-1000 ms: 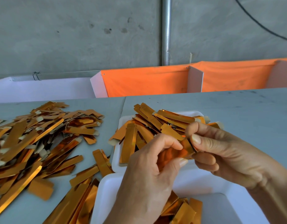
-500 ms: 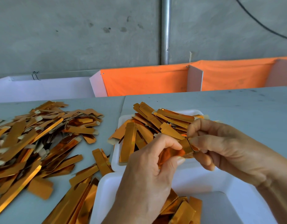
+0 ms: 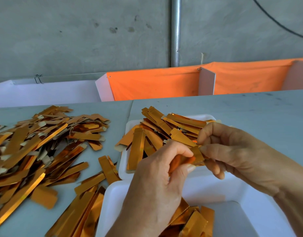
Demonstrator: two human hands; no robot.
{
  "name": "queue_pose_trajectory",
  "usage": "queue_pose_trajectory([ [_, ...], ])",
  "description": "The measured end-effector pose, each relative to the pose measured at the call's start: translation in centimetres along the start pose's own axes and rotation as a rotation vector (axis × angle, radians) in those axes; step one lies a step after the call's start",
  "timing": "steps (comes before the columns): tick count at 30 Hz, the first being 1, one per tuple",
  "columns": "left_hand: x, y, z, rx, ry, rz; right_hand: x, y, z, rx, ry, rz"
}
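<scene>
Centre of frame, slightly right: gold strip point(image 3: 196, 155), gripped at both ends and held in the air above the seam between two white trays. Left end pinched between thumb and forefinger of left hand point(image 3: 152, 185), fingers curled round it. Right end pinched by right hand point(image 3: 237, 156), fingers bent and grasping the same strip. Hands nearly touching at the strip.

Behind the hands: far tray point(image 3: 123, 161), heaped with similar gold strips, several overhanging its rim. Lower right: near tray point(image 3: 224, 194), holding a smaller batch of strips, partly hidden by the left wrist.

Left half of frame: loose pile point(image 3: 36, 147) of gold strips spread on grey counter point(image 3: 249, 113), some reaching the near tray's left wall.

Upper frame: orange cloth point(image 3: 156, 84) along the counter's far edge, metal pipe point(image 3: 175, 31) upright against a concrete wall.
</scene>
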State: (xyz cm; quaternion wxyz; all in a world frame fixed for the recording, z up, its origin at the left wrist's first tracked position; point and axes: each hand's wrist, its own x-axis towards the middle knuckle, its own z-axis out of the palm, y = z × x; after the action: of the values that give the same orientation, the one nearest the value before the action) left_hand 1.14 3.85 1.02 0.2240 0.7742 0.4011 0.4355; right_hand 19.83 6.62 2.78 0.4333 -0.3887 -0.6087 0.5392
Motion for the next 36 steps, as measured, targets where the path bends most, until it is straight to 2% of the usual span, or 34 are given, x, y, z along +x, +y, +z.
queue_pose_trajectory([
  [2, 0.1, 0.1, 0.0, 0.038, -0.003, 0.012, 0.0, 0.1, 0.2, -0.014, 0.005, -0.01],
  [7, 0.1, 0.0, -0.2, 0.054, -0.013, 0.032, -0.2, -0.1, -0.2, 0.143, -0.095, 0.044],
  [20, 0.0, 0.0, -0.2, -0.198, -0.028, 0.011, 0.1, 1.1, -0.9, 0.461, -0.257, 0.066],
  [25, 0.1, -0.2, -0.1, -0.244, -0.052, -0.014, 0.5, 1.5, -0.5, 0.395, -0.186, 0.055],
  [28, 0.2, -0.3, -0.1, -0.299, -0.073, -0.018, 0.3, 1.6, -0.7, 0.443, -0.215, 0.062],
  [33, 0.2, -0.7, -0.1, -0.31, -0.142, -0.09, 0.1, 1.3, -1.0, 0.275, -0.218, 0.09],
  [36, 0.2, -0.7, -0.2, -0.307, -0.183, -0.189, -0.1, 1.2, -1.2, 0.192, -0.193, 0.156],
])
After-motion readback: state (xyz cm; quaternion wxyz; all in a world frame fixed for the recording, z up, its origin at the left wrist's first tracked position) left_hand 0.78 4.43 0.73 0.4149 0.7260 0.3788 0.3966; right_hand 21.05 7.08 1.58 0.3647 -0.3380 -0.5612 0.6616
